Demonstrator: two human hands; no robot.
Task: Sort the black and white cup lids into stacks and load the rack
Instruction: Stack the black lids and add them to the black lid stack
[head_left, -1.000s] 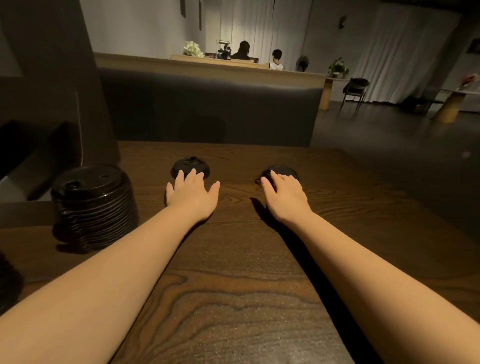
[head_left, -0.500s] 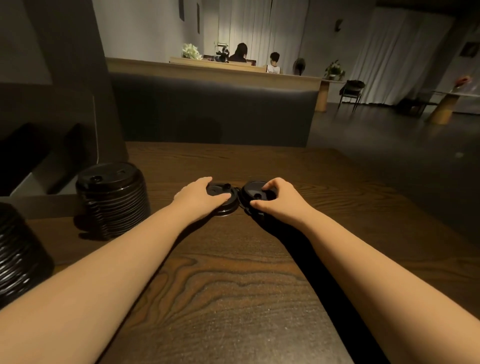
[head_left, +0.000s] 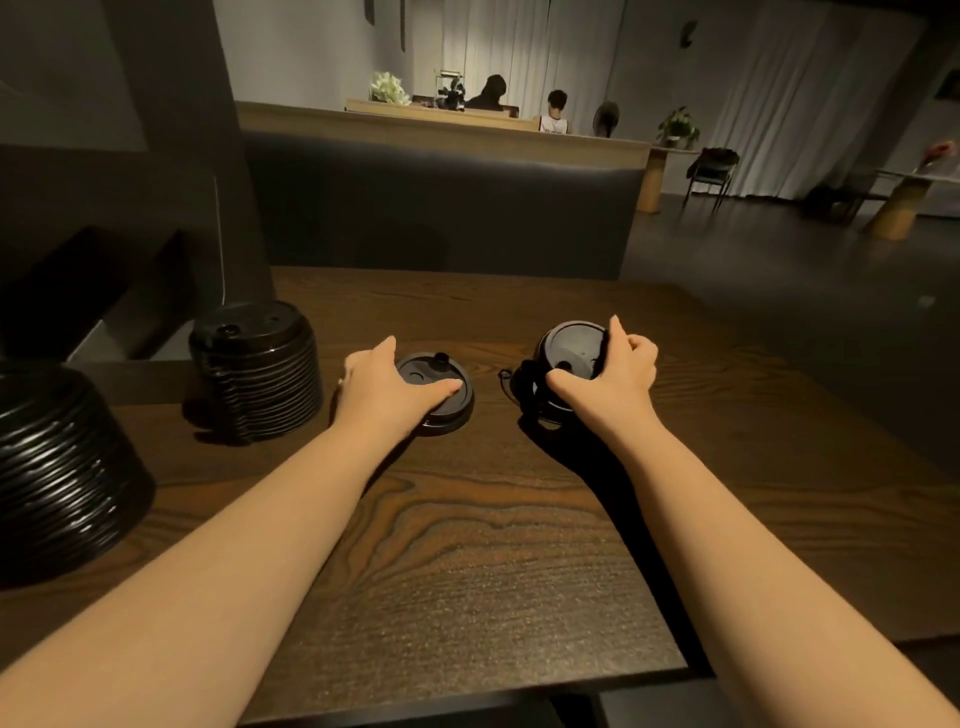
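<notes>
Gripping one black cup lid apiece, a person's two bare hands work over a dark wood-grain table (head_left: 467, 545). Fingers of the left hand (head_left: 387, 387) lie across the near rim of a black lid (head_left: 439, 387) that sits flat on the tabletop, its sip spout at the far edge; the thumb reaches over the top and the hand holds the lid from the left. To the right and well apart from it, the right hand (head_left: 610, 371) pinches a second black lid (head_left: 571, 358), thumb at its near edge and forefinger at its far edge, with the other fingers curled. That lid is raised off the wood and tilted, its top turned toward the camera.

Just beside the left hand, a stack of black lids (head_left: 257, 371) stands upright on the table. A second, larger stack of black lids (head_left: 62, 467) sits at the near left edge of the view, partly cut off. Behind the table runs a dark upholstered bench back (head_left: 441, 208), and beyond it a light wooden counter (head_left: 441, 132) where two people sit facing away. A potted plant (head_left: 678, 124) and a dark chair (head_left: 711, 169) stand before pale curtains at the far right.
</notes>
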